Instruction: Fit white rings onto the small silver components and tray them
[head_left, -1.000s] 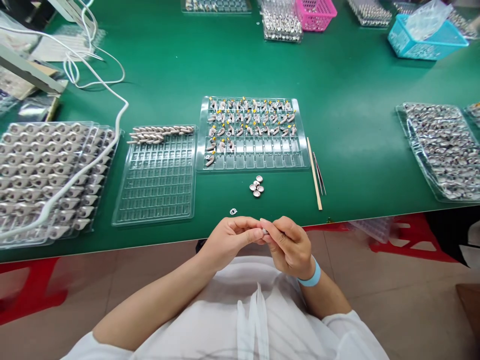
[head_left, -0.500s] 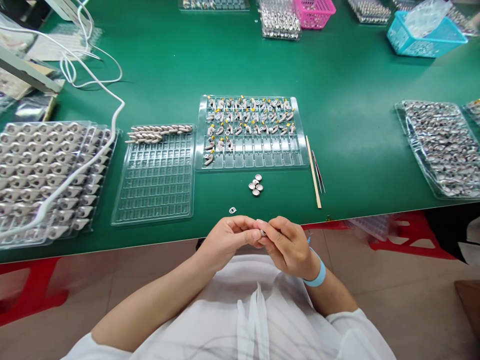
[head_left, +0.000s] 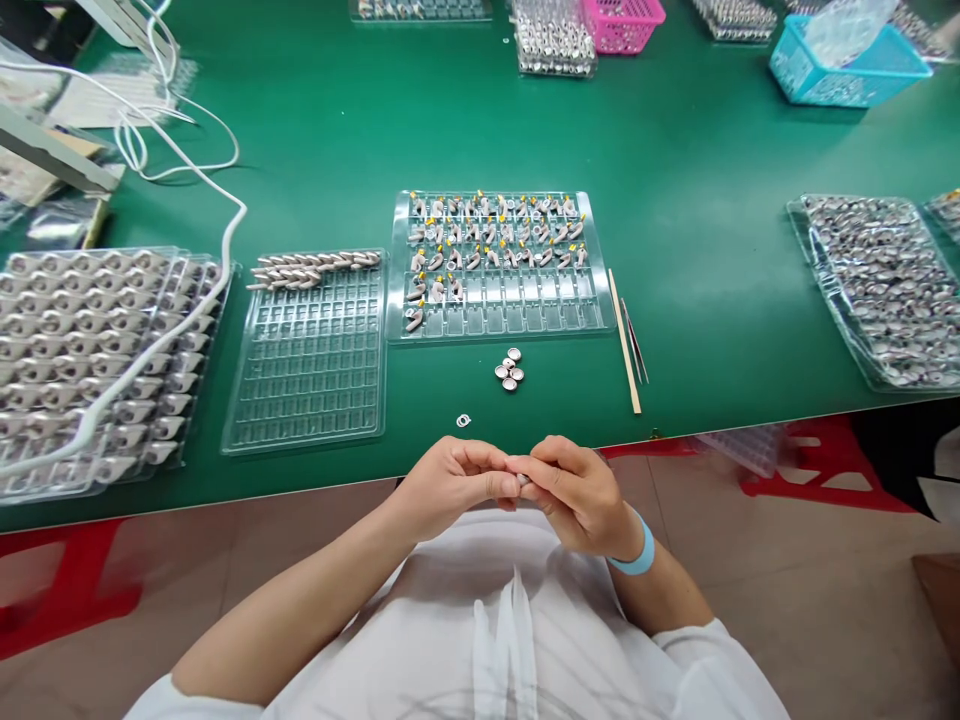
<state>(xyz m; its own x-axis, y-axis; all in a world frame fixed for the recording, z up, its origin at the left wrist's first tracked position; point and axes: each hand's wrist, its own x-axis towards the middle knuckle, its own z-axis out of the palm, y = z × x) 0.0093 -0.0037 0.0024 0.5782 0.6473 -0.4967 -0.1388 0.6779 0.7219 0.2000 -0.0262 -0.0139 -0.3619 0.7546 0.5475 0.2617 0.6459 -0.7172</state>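
A small metal part (head_left: 523, 480) is pinched between my two hands just off the table's front edge; the fingers cover most of it. My left hand (head_left: 456, 487) grips it from the left with thumb and fingertips. On its other side, my right hand (head_left: 576, 492) has its fingers closed round the same part. Several round metal caps (head_left: 510, 372) lie in a cluster beyond the hands. A small thin ring (head_left: 463, 421) is near the edge. Behind them, a clear tray (head_left: 525, 320) holds curved metal pieces with yellow bits in its upper rows and left side.
Left are a partly filled clear tray (head_left: 307, 400) and stacked trays of larger metal parts (head_left: 67, 350), crossed by a white cable (head_left: 232, 235). A wooden stick (head_left: 625, 345) and tweezers (head_left: 635, 342) lie right. Farther off are a full tray (head_left: 885, 290) and blue basket (head_left: 847, 80).
Both hands remain together and have shifted slightly downward. The right fingers lie a little flatter over the small part, and the camera view has moved slightly.
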